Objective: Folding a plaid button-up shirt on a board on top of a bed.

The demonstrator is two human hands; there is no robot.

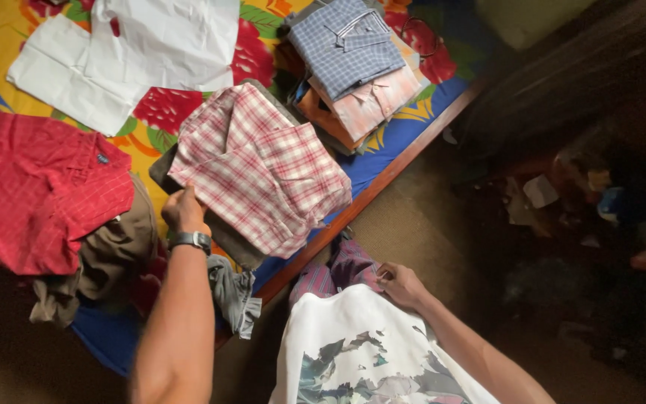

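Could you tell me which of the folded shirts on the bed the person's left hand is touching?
The left hand grips the red-and-white plaid shirt lying alone nearest the bed edge, not the blue checked shirt topping the stack farther back, nor the red shirt.

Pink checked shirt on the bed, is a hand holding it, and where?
Yes: the left hand holds the folded pink checked shirt at its lower left edge. The right hand holds nothing visible.

matt woven cotton-like cloth of the pink plaid shirt (263, 168)
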